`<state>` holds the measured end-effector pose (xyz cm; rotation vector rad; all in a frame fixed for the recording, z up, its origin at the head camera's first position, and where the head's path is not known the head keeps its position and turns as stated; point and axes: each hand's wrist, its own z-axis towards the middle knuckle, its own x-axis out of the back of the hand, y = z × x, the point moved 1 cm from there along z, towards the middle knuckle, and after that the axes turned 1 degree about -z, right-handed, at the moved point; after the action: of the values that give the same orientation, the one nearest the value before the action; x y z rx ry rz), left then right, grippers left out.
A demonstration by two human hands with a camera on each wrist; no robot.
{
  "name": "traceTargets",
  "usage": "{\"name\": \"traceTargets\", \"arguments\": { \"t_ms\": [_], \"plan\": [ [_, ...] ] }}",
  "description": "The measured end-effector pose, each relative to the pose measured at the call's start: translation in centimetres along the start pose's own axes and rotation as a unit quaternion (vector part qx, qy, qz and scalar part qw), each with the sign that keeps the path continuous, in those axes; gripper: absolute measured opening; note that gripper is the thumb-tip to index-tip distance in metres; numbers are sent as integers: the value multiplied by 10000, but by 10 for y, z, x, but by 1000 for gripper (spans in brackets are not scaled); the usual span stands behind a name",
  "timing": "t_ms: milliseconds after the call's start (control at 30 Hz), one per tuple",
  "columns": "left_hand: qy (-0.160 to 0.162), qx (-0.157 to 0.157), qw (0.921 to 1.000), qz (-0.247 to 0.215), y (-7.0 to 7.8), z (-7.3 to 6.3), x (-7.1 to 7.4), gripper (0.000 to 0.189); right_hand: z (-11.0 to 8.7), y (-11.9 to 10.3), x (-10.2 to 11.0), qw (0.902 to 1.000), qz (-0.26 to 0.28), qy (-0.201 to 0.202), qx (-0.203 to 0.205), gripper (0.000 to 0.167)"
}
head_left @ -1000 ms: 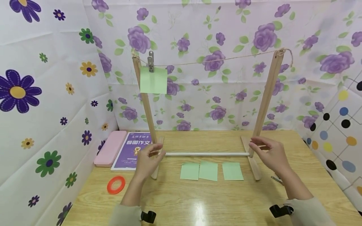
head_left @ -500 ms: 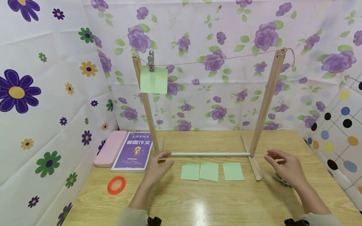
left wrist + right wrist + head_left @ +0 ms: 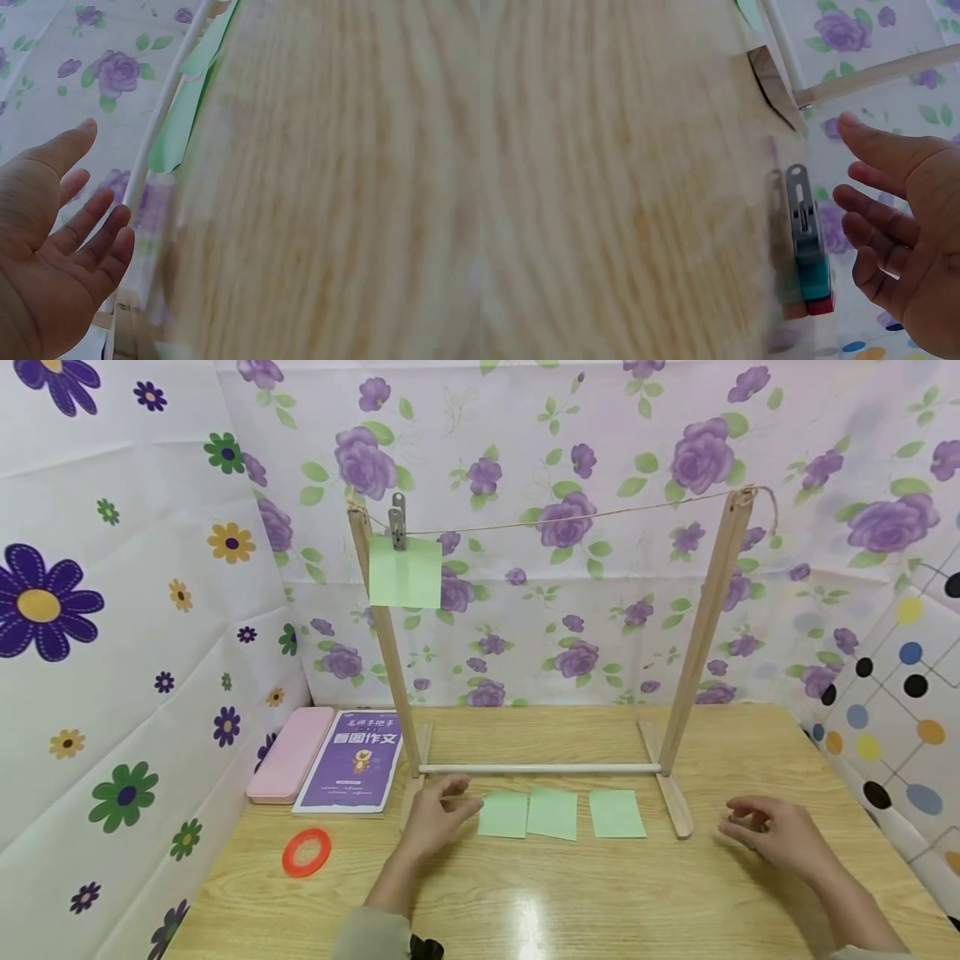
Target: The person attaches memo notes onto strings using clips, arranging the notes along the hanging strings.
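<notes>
We're hovering our L grip [image 3: 433, 817], fingers apart, just beside 3 green notes [image 3: 553, 815] on the worktop [image 3: 615, 893]; our R grip [image 3: 782, 833], also apart, is hovering nr a metal clip [image 3: 805, 221]. A pink case [image 3: 292, 756] is lying closed, contents hidden, beside a purple bk [image 3: 351, 764].

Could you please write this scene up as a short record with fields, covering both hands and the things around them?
Left hand: holds nothing; near the loose green notes
Right hand: holds nothing; beside a grey metal clip
Frame: wooden stand with white crossbar and twine across the top
Hanging: one green note, held on the twine by another clip
Loose notes: three, in a row on the table
Left side: pink case, purple book, red ring
</notes>
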<state>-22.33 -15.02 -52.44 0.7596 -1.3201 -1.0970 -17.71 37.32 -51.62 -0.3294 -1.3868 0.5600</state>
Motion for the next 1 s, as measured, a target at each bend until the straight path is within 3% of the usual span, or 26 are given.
{"name": "traceTargets", "arguments": {
  "t_ms": [100,200,467,667,833,1000],
  "plan": [
    [-108,32,9998,177,-4,1,-4,50,0,7,-3,9992,-34,-382,-82,47],
    [-221,112,9991,353,-6,1,-8,53,1,9,-5,9988,-54,-488,-32,45],
    [-729,-169,9923,985,-4,5,-14,67,4,9,-10,9987,-259,-159,407,22],
    [-1131,-308,9870,1102,-2,8,-15,77,3,11,-13,9979,-322,132,538,17],
    [-1395,-293,9834,1123,-1,8,-15,60,4,15,-15,9976,-427,106,526,11],
    [-1374,-207,9839,1120,-1,6,-15,34,4,16,-13,9981,-276,170,528,10]
  ]
}}
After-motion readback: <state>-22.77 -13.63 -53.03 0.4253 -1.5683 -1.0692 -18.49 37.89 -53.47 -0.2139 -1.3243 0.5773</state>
